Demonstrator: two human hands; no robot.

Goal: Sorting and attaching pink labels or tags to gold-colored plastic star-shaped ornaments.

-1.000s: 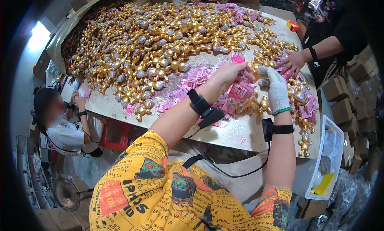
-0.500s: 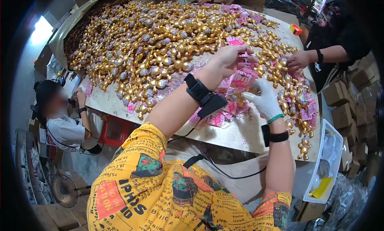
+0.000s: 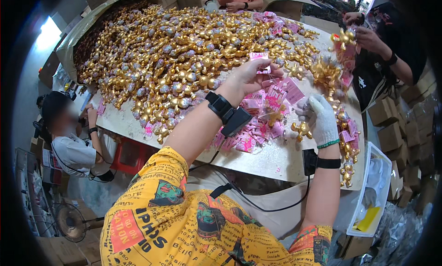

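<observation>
My bare left hand [image 3: 251,78] is closed in a pinch on pink printed cards [image 3: 259,57], above a heap of pink cards [image 3: 251,139]. My right hand [image 3: 321,118], in a white knitted glove with a green cuff, has its fingers curled. A shiny gold figurine [image 3: 301,130] with rounded limbs is right beside its fingers; whether they grip it is hidden. Between my hands a larger pink card [image 3: 293,91] stands tilted, and another gold figurine [image 3: 275,114] lies against the cards.
A big pile of gold figurines [image 3: 175,54] with silvery round parts covers the table [image 3: 271,162]. Co-workers are at the left, far side and right; the right one lifts a bunch of figurines [image 3: 344,45]. A white bin [image 3: 375,192] stands at the right edge.
My left hand has shifted slightly left. My right hand has moved right, its fingers now curled beside a gold figurine. The right co-worker has lifted a bunch of figurines off the table.
</observation>
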